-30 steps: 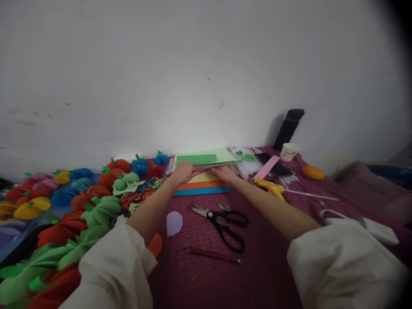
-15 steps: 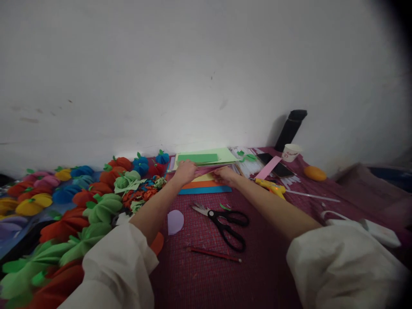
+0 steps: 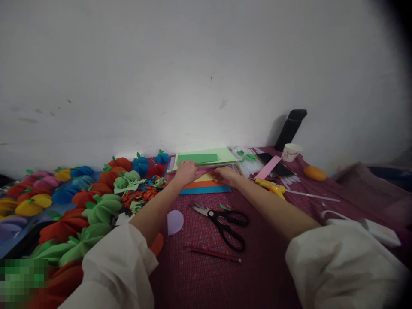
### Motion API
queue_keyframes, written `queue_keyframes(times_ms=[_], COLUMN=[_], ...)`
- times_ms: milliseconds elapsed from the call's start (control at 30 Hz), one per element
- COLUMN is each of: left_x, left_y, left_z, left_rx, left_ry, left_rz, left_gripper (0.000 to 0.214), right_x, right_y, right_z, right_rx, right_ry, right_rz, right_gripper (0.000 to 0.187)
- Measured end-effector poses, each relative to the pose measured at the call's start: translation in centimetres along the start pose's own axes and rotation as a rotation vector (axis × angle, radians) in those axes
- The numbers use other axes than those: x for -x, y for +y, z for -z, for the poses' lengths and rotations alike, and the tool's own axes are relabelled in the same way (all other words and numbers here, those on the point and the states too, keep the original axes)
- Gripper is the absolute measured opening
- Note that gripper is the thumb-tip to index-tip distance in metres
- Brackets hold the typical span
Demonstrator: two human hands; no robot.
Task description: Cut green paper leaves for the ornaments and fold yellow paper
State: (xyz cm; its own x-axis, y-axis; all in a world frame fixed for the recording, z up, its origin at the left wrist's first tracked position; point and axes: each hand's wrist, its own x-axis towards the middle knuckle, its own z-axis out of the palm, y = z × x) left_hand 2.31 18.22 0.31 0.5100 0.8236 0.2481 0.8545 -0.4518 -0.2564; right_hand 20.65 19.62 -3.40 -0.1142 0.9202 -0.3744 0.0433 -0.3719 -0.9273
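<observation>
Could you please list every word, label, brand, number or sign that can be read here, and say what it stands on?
There is no text that I can read.
Paper cup: reddish marks on its side, too small and blurred to tell whether they are letters.
Coloured sheets, scissors, pencil, glue gun: no lettering that I can make out.

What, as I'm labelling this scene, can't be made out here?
In the head view:
Left hand and right hand: whether the fingers grip paper; too small and blurred.
Yellow paper: its ends, hidden by the hands.
Orange paper piece: one side, behind the left sleeve.
Phone: its middle, under the pink paper strip.
Paper cup: its print, too small.
</observation>
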Motion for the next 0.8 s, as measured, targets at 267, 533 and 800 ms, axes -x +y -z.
queue_keyframes(times_ms=[267,533,800], left_x=[-0.10,-0.12,-0.07], left_y=[-0.05,-0.09,-0.07], left_z=[-0.27,-0.33,-0.36], left_rx=[-0.006,-0.003,-0.005], left_ry=[0.003,0.007,0.012], left_rz=[0.006,0.001,0.009], left_gripper=[0.044,0.042,0.042], right_x=[0.30,0.41,0.12], right_y=[0.08,-0.07,-0.04], right_z=[0.05,0.06,0.09], right_rx=[-0.013,-0.008,0.007], right_ry=[-0.009,0.003,0.000], right_rz=[0.036,0.020,-0.002], right_gripper=[0.022,0.023,0.029])
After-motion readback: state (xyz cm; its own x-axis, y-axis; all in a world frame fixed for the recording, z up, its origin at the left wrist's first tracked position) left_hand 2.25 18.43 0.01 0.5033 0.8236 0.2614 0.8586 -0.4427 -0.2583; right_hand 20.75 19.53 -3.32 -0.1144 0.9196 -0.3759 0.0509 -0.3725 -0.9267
